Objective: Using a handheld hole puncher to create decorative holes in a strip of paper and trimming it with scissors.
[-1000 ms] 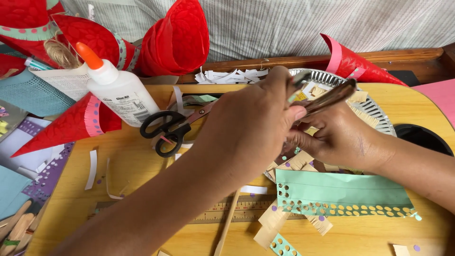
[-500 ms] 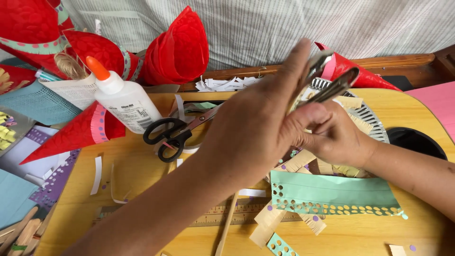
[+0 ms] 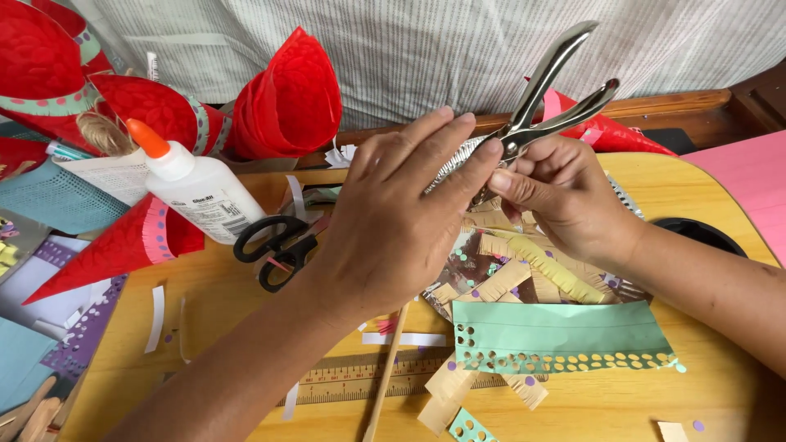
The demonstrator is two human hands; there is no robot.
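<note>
1. the right hand (image 3: 573,200) grips the metal hole punch (image 3: 550,90) near its head, fingers wrapped around the lower part, with both handles pointing up and spread apart above the table (image 3: 720,385).
2. the left hand (image 3: 401,221) is not clenched; its fingers (image 3: 467,160) are stretched out and touch the punch head from the side. i cannot tell whether they pinch anything there, since the hand hides the slot.
3. the punch is lifted over the foil tray (image 3: 458,168), which holds fringed tan and yellow paper scraps (image 3: 532,266) and small round punched dots.
4. to work well here, my judgement is that the punch should stay over the tray so loose dots fall in, and fingertips should stay clear of the slot while the handles are squeezed.
5. the green paper strip (image 3: 565,336) lies flat just in front of the tray, with a row of holes along its lower edge and a cluster at its left end.
6. the white glue bottle (image 3: 201,192) lies tilted at the left, with an orange cap and a printed label of dark text and a barcode on its side.
7. black scissors (image 3: 278,245) lie just right of the bottle; red paper cones (image 3: 286,98) with green dotted bands stand behind.
8. a wooden ruler (image 3: 360,376) with printed marks lies near the front edge, crossed by a thin wooden stick (image 3: 389,368).
</note>
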